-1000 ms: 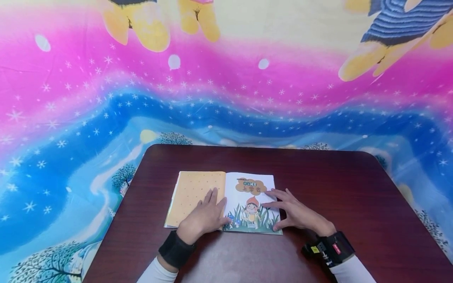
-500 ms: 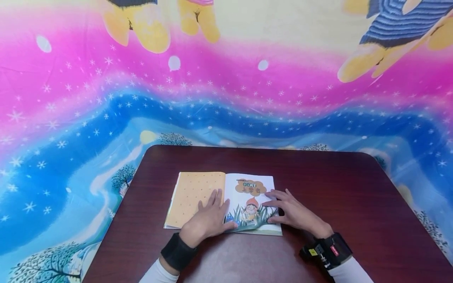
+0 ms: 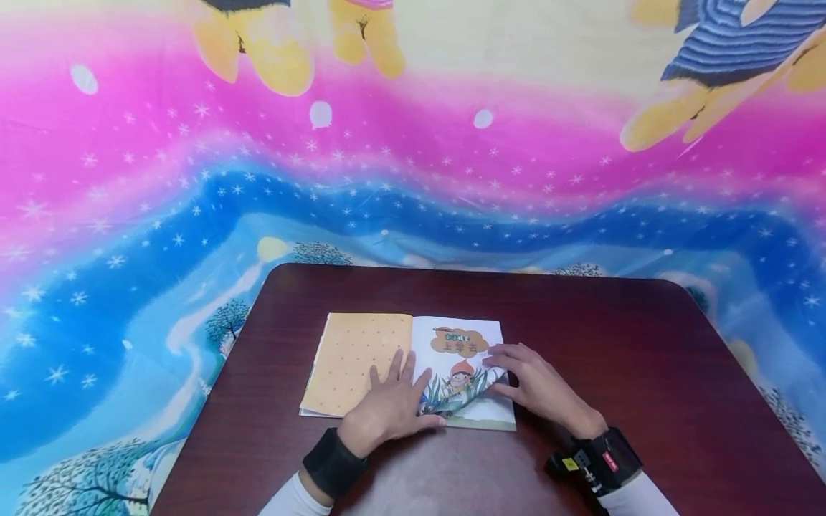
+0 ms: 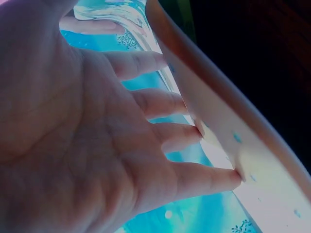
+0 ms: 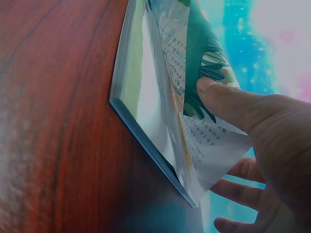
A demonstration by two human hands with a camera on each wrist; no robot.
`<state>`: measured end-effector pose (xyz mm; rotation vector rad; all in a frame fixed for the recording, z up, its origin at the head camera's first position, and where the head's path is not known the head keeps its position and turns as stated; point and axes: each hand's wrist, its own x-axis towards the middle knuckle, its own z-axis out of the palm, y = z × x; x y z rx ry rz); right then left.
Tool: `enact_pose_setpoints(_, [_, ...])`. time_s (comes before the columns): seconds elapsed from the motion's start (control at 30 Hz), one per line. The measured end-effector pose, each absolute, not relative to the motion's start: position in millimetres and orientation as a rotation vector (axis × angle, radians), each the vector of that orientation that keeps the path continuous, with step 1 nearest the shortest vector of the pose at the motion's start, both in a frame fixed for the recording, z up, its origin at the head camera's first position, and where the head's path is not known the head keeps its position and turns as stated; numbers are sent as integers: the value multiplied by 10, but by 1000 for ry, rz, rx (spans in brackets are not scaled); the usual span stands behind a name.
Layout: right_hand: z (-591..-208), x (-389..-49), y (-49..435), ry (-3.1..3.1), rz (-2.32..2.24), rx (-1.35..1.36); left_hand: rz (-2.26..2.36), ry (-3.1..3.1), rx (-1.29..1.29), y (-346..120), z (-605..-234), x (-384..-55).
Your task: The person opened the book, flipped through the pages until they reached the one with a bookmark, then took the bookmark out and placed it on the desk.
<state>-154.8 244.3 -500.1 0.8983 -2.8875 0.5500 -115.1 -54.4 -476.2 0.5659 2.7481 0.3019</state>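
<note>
An open picture book point(image 3: 361, 355) lies on the dark wooden table, a dotted orange page on the left and an illustrated page point(image 3: 459, 342) on the right. My left hand point(image 3: 390, 405) rests across the lower middle by the spine, fingers spread, thumb over the bottom edge of the right page. In the left wrist view, straight fingertips point(image 4: 226, 178) touch the dotted page point(image 4: 243, 141). My right hand point(image 3: 542, 383) pinches the lower right part of the illustrated page, which curls up. The right wrist view shows the thumb point(image 5: 221, 99) on the lifted page point(image 5: 218, 145), the other fingers behind it.
The reddish-brown table point(image 3: 613, 322) extends beyond the book on all sides. A colourful printed cloth point(image 3: 413, 158) hangs behind the table and along its sides. Black straps with small devices point(image 3: 606, 459) are on both wrists.
The lower right corner of the illustrated page has lifted and curled inward in my right hand. My left hand has slid slightly right, its thumb farther along the bottom edge.
</note>
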Motion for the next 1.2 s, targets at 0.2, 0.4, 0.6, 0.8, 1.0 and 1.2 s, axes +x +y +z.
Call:
enact_pose_setpoints(0.2, [-4949, -1583, 2453, -2863, 516, 930, 285, 2775, 564, -535, -4778, -1157])
enact_pose_setpoints(0.4, [-4896, -1598, 2477, -2894, 526, 887, 241, 2821, 600, -527, -4796, -1151])
enact_pose_setpoints(0.6, [-4868, -1574, 2525, -2942, 532, 795, 233, 2821, 602, -511, -4776, -1131])
enact_pose_setpoints(0.8, [-4845, -1575, 2570, -2976, 527, 740, 260, 2826, 618, -516, -4788, -1135])
enact_pose_setpoints(1.0, [-4830, -1580, 2607, -3004, 525, 713, 295, 2836, 623, -527, -4789, -1143])
enact_pose_setpoints(1.2, [-4838, -1573, 2631, -3026, 518, 685, 388, 2851, 585, -536, -4757, -1137])
